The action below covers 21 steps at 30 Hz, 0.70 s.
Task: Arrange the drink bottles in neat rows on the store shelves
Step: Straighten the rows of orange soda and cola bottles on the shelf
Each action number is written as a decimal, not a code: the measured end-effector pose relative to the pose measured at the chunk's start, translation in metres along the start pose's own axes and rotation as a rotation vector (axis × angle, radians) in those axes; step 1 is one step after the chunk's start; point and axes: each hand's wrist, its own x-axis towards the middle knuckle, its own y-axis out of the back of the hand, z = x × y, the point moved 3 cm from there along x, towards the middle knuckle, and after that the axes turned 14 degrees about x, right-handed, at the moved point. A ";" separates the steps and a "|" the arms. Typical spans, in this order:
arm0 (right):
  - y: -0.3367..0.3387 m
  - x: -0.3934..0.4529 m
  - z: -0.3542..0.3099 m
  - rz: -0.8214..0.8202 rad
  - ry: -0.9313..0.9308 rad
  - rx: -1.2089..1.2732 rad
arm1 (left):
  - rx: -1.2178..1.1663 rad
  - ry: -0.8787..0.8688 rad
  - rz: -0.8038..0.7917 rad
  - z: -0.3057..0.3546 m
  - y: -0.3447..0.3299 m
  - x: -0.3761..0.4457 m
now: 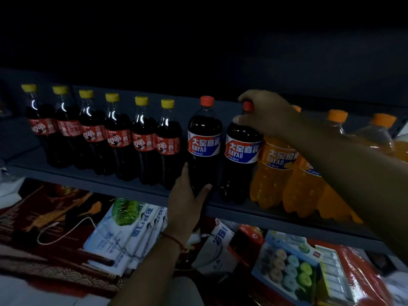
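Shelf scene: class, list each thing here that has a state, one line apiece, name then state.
Left hand: grips the base of the left Dayao cola.
Right hand: holds the neck of the right Dayao cola.
Yellow-capped colas: upright, capped, in a row.
Orange sodas: upright, capped where seen.
Shelf: stocked along its front.

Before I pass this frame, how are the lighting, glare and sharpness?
Head view: dim, the space above the shelf nearly black; small white glints on the necks of the yellow-capped cola bottles; wide-angle bending tilts the shelf line; goods under the shelf and the right forearm look soft; the Dayao labels stay readable on the two dark bottles held by the left hand and right hand.
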 end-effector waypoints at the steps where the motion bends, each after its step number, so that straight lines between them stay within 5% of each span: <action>1: 0.000 -0.002 0.002 0.009 0.004 0.015 | -0.011 -0.015 -0.035 -0.002 0.001 0.001; 21: -0.022 -0.021 0.011 0.056 0.073 0.042 | 0.134 -0.037 -0.252 0.011 0.020 -0.001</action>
